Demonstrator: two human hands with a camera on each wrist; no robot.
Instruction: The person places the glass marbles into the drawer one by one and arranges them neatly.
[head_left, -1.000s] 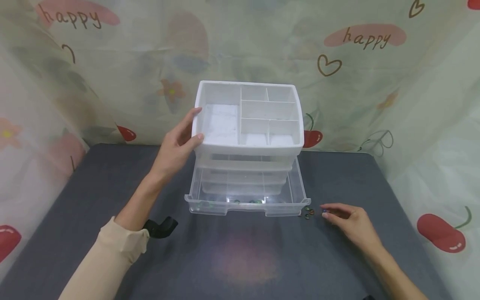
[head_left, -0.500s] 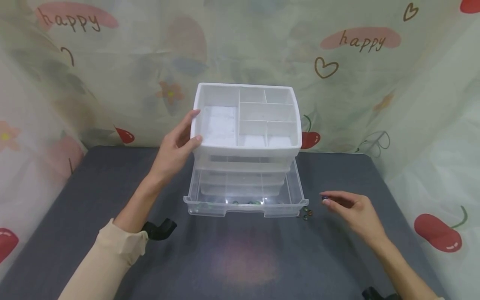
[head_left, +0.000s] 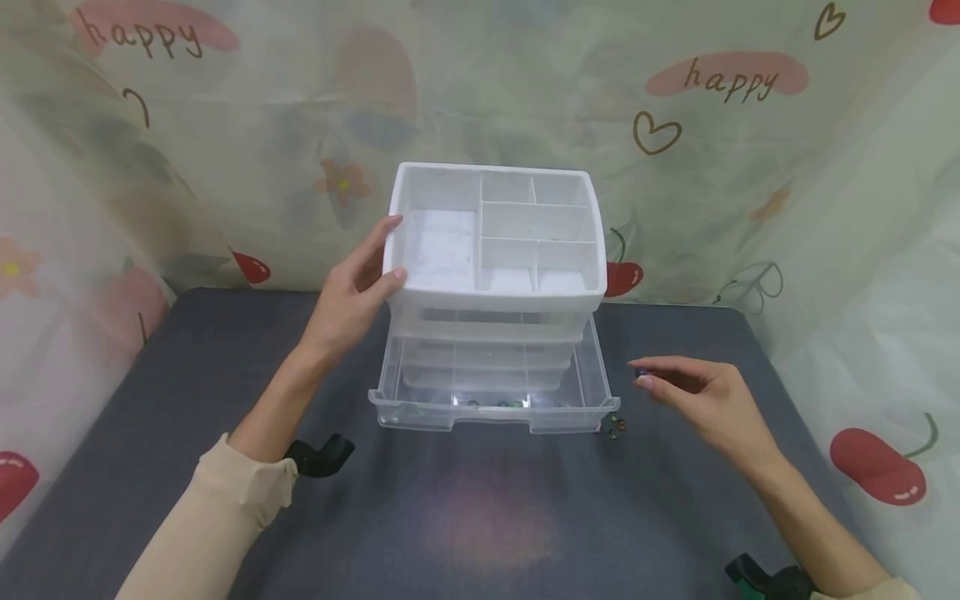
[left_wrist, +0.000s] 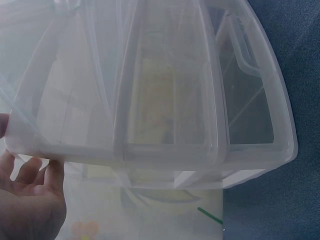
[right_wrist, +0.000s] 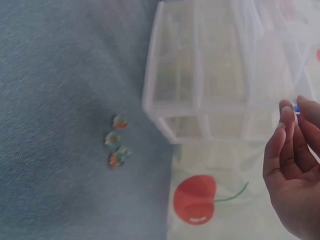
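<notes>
A white plastic storage drawer unit (head_left: 420, 300) stands mid-table, its top tray divided into compartments. My left hand (head_left: 345, 300) grips its upper left side, thumb at the front and fingers behind. Low on the unit, a clear drawer (head_left: 495, 414) is pulled out, with several small glass marbles (head_left: 510, 404) inside. To the right of the unit my right hand (head_left: 705, 400) is raised above the table, pinching a blue marble (right_wrist: 296, 107) between thumb and fingertips. Several more glass marbles (right_wrist: 116, 142) lie on the table by the drawer's right corner.
A dark grey cloth (head_left: 480, 508) covers the table. Behind it hangs a printed curtain (head_left: 525, 92) with cherries and hearts. Black wrist mounts sit at my left wrist (head_left: 321, 456) and right wrist (head_left: 768, 579).
My right hand has lifted away from the loose marbles, up and slightly left, with the blue marble in its pinch. The left hand keeps its grip on the unit.
</notes>
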